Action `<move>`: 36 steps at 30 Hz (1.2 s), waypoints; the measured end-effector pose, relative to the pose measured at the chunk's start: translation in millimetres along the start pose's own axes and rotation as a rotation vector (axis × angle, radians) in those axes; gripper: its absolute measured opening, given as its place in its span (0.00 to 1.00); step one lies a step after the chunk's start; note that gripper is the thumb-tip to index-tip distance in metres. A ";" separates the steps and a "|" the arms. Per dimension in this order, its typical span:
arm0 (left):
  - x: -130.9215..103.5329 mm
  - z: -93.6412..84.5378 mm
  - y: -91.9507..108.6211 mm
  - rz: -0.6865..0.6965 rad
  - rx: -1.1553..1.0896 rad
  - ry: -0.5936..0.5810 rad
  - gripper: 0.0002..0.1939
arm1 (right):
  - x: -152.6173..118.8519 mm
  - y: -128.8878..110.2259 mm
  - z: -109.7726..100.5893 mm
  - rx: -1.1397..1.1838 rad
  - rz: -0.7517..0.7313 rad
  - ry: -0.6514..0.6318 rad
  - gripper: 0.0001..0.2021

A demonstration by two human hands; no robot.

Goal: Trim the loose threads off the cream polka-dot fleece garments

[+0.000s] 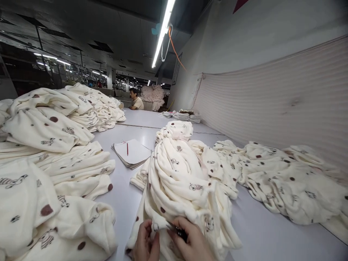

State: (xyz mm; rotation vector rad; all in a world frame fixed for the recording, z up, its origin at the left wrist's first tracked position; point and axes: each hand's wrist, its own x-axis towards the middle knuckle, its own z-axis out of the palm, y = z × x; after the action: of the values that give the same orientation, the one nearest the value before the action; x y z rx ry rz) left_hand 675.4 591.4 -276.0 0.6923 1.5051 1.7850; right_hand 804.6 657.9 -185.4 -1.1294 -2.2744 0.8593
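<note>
Tabletop gaps (124, 197) flank the fabric (182, 174) pinched in left hand (146, 243).

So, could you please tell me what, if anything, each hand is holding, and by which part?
The right hand holds a small black-handled tool by its handle. The left hand pinches the cream printed fabric at a fold near its lower end.

The near cream fabric (176, 174) is printed with brown spots and striped animals. The right hanging cloth (272, 98) is striped pale pink.
</note>
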 end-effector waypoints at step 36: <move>25.0 43.5 85.5 -0.440 -0.407 -0.892 0.10 | -29.9 10.0 -49.8 0.344 0.030 0.120 0.15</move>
State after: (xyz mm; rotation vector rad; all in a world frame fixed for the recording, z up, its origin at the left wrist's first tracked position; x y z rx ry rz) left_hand 679.2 630.2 -184.8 0.7299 0.6003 1.1351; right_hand 858.3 654.4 -161.1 -1.0285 -1.9252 1.1117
